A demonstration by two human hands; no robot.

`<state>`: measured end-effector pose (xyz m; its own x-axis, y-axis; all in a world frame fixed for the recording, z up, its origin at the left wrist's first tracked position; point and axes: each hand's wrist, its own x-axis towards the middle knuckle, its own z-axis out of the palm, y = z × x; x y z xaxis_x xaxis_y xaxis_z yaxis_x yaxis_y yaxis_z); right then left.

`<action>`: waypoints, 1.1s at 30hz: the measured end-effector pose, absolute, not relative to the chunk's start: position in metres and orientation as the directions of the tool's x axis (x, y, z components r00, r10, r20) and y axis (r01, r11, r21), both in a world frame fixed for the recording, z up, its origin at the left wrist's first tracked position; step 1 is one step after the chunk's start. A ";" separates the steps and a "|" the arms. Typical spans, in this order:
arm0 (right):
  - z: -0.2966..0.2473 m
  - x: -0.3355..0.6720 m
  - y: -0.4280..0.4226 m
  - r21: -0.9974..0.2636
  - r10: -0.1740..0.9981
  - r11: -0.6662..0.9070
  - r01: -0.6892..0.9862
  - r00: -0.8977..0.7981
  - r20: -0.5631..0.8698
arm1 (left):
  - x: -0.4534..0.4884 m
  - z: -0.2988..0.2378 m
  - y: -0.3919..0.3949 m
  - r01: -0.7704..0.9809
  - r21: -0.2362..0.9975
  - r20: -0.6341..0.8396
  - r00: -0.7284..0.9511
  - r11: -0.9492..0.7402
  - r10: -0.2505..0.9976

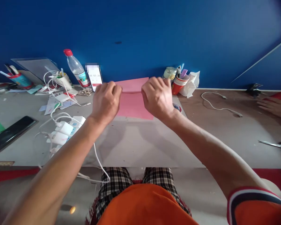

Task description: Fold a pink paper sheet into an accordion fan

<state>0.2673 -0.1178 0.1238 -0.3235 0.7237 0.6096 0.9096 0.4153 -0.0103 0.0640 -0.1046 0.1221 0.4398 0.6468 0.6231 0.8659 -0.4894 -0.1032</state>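
A sheet of pink paper (134,106) is held up over the far half of the table, with a crease running across its upper part. My left hand (107,99) is closed on the paper's left side, and my right hand (157,97) is closed on its right side. Both hands are level with the crease, knuckles up, and they cover the paper's side edges. Below the paper, shadows of my arms fall on the grey tabletop (131,147).
Left: a power strip (78,122) with chargers and white cables, a black phone (12,132), a bottle (77,70) and an upright phone (94,76) showing a timer. Right: a red paper cup (179,84) with pens, a white cable (215,106), scissors (275,144) and another person's hand (276,106).
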 end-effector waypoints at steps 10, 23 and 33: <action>0.021 0.276 -0.223 -0.059 0.694 0.609 0.791 -0.494 0.524 | 0.053 0.028 -0.213 0.736 -0.024 0.517 0.588 -0.676 0.622; -0.018 0.276 -0.257 -0.300 0.825 0.560 0.772 -0.486 0.290 | 0.043 -0.008 -0.248 0.748 0.158 0.207 0.613 -0.645 0.762; -0.019 0.276 -0.266 -0.336 0.836 0.545 0.768 -0.469 0.283 | 0.043 -0.010 -0.256 0.754 0.169 0.227 0.597 -0.635 0.770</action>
